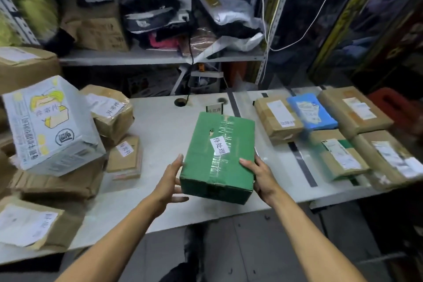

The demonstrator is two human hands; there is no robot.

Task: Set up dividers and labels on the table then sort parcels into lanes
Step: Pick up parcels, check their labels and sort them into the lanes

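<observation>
- Green parcel (219, 155): one, a cardboard box held just above the middle of the white desk (160, 135), between two black tape dividers; only the nearer one (302, 162) shows clearly.
- Its look: clear tape runs lengthwise over the top, with a white handwritten label (221, 148) stuck near the middle (the near end face is darker green).
- Hands: two; the left hand (170, 181) presses its fingers flat against the box's left side, and the right hand (259, 176) grips the right near corner, thumb on top.
- Right lane: five parcels, four brown (278, 119) and one blue (311, 112), lying flat and touching.
- Left side: one white printed box (50, 121) tilted on a heap of at least five brown parcels (109, 112).
- One small label card (214, 110) stands at the far edge.
</observation>
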